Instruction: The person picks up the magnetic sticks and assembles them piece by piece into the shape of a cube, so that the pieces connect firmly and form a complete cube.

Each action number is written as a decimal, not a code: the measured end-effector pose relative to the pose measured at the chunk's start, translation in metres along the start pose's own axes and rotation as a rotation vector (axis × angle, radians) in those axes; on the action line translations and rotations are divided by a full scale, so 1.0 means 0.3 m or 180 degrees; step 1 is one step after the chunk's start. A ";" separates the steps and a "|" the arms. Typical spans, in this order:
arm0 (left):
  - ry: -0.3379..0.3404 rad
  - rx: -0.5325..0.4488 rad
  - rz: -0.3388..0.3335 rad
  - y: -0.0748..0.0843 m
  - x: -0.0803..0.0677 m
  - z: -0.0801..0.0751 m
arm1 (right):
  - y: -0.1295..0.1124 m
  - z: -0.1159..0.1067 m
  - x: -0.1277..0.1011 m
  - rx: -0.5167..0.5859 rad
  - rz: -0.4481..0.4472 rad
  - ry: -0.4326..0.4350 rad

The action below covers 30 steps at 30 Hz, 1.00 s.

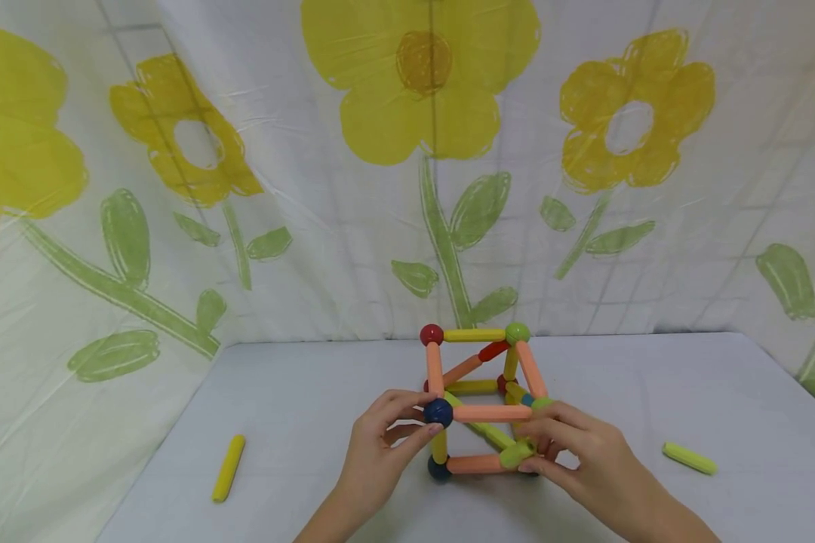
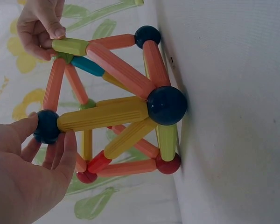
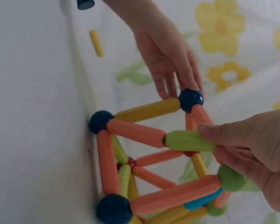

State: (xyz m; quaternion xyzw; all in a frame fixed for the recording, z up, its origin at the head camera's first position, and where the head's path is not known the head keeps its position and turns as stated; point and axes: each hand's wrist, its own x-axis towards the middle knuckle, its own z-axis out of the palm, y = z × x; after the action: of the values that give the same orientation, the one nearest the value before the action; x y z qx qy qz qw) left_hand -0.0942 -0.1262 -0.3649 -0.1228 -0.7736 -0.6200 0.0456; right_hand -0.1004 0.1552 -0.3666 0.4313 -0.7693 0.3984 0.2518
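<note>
Near the table's [image 1: 299, 392] front edge, the left hand [image 1: 380, 441] pinches the stick-and-ball cube's [image 1: 478, 400] dark blue ball [image 1: 438, 412]; the right hand [image 1: 577, 456] pinches a green stick [image 1: 516, 453]. Light and rigid, its joints probably separate easily, so support corners.

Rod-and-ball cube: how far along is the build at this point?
Mostly built: the cube frame stands on the table with all corners joined by balls and diagonal braces inside. In hand: the left hand pinches the dark blue ball, while the right hand holds a green rod at a front edge. Left over: two loose yellow rods.
</note>
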 end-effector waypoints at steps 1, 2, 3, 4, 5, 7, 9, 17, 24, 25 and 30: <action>0.0002 -0.0002 -0.0001 0.000 0.000 -0.001 | 0.001 -0.003 0.000 -0.0016 -0.0008 -0.0054; 0.0003 0.0002 -0.0003 0.000 -0.001 -0.001 | 0.003 -0.006 0.000 -0.0034 -0.0036 -0.0100; 0.0005 0.0001 -0.0003 0.000 -0.001 -0.001 | 0.005 -0.007 0.001 -0.0051 -0.0080 -0.0135; 0.0007 -0.0001 -0.0003 0.000 -0.001 -0.002 | 0.007 -0.008 0.001 -0.0068 -0.0123 -0.0173; 0.0011 -0.0002 0.0002 0.000 -0.001 -0.002 | 0.009 -0.008 0.000 -0.0098 -0.0170 -0.0200; 0.0015 0.0003 0.0005 0.000 -0.002 -0.002 | 0.015 -0.009 -0.001 -0.0185 -0.0278 -0.0232; 0.0017 -0.0001 0.0009 0.000 -0.002 -0.002 | 0.016 -0.010 -0.003 -0.0369 -0.0350 -0.0255; 0.0005 -0.0027 0.0025 0.001 -0.002 0.001 | 0.020 -0.010 -0.005 -0.1037 -0.0572 -0.0086; -0.0011 0.0021 0.0002 0.000 -0.002 0.001 | 0.036 -0.007 0.004 -0.1197 -0.0609 0.0118; -0.0013 0.0027 -0.0001 0.000 -0.002 0.001 | 0.038 -0.008 0.004 -0.1206 -0.0567 0.0126; -0.0015 0.0034 0.0016 -0.002 0.000 -0.001 | 0.050 -0.014 0.001 -0.1221 -0.0326 0.0168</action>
State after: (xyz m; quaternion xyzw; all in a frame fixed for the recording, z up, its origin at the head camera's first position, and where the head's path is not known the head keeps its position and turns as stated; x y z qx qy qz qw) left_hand -0.0943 -0.1265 -0.3654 -0.1259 -0.7767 -0.6155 0.0459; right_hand -0.1133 0.1633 -0.3701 0.4034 -0.8013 0.2423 0.3694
